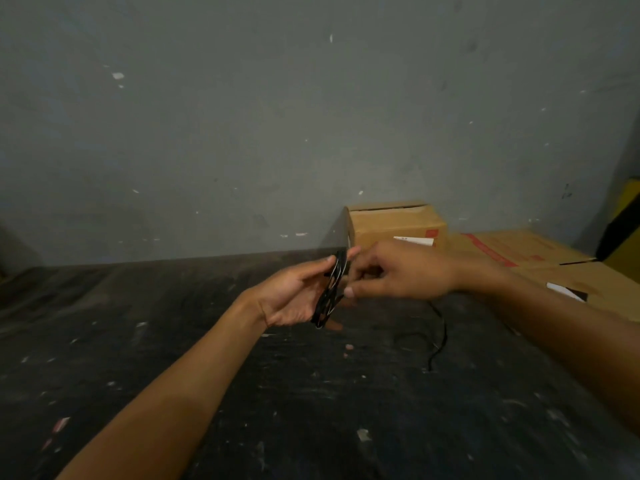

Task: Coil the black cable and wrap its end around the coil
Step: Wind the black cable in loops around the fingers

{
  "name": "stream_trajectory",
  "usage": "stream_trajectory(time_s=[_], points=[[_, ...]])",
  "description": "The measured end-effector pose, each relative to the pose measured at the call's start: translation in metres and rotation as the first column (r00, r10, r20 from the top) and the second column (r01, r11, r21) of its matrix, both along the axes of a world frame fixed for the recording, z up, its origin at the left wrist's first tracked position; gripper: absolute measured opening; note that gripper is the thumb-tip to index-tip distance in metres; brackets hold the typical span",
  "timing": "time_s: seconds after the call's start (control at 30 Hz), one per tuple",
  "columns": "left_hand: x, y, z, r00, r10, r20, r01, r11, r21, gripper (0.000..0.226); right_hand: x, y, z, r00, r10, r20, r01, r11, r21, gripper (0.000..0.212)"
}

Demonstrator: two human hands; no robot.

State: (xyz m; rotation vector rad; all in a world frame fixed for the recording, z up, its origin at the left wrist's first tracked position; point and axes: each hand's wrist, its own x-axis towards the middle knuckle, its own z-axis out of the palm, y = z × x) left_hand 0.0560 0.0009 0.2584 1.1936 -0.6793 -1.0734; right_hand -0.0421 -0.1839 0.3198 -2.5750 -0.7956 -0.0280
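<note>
A black cable coil [330, 292] of several flat loops stands edge-on in my left hand [294, 294], pinched between thumb and fingers at its top. My right hand [398, 271] is just right of the coil, fingers curled at its upper part, touching the cable. A loose black tail [440, 336] hangs from under my right hand and trails down onto the dark floor. The exact grip of the right fingers is blurred.
A dark, dusty floor [242, 393] spreads below my arms. A closed cardboard box [398, 225] stands against the grey wall behind my hands. Flattened cardboard [540, 258] lies at the right, with a yellow-and-black object [623, 223] at the far right edge.
</note>
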Motion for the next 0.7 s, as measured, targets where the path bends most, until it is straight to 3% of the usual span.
stream_trajectory(time_s=[0.13,0.3,0.43,0.57,0.7], points=[[-0.008,0.000,-0.002,0.998,0.066,0.022,-0.067,0.993,0.102,0.055,0.008,-0.009,0.025,0.991,-0.088,0.097,0.094,0.994,-0.061,0.019],[-0.022,-0.001,-0.004,0.999,-0.039,0.006,0.038,0.990,0.139,0.042,0.016,-0.019,0.042,0.970,-0.146,0.196,0.154,0.988,-0.022,0.014],[-0.028,0.001,-0.003,0.989,-0.143,0.026,0.138,0.980,0.142,0.042,0.026,-0.035,0.037,0.964,-0.188,0.187,0.170,0.980,0.108,0.013],[-0.031,0.002,0.001,0.972,-0.235,0.006,0.235,0.971,0.042,0.050,0.038,-0.051,0.013,0.960,-0.223,0.171,0.167,0.942,0.292,0.001],[-0.031,0.004,0.011,0.964,-0.267,0.008,0.267,0.962,-0.059,0.053,0.051,-0.061,-0.026,0.932,-0.304,0.195,0.193,0.875,0.443,0.010]])
